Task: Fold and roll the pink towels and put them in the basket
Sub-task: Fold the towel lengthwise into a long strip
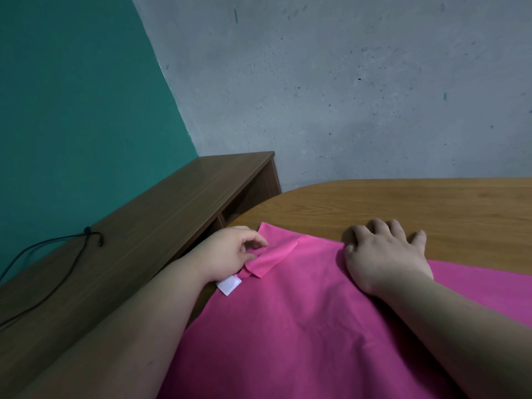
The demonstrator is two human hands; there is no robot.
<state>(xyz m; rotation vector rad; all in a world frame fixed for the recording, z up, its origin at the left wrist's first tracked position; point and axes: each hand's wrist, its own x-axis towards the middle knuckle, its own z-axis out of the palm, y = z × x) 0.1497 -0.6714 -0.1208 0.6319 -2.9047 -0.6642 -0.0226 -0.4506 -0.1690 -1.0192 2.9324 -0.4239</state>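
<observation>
A pink towel [302, 318] lies spread over the near part of the wooden table [417, 205]. Its far left corner is turned back into a small flap, and a white label [229, 285] sticks out at its left edge. My left hand [230, 253] pinches that folded corner between thumb and fingers. My right hand [385, 254] lies flat, fingers spread, on the towel's far edge and partly on the bare table. No basket is in view.
A low brown shelf unit [144, 226] runs along the teal wall [72, 110] on the left, with a black cable [57, 254] lying on top. A grey concrete wall [345, 82] stands behind the table.
</observation>
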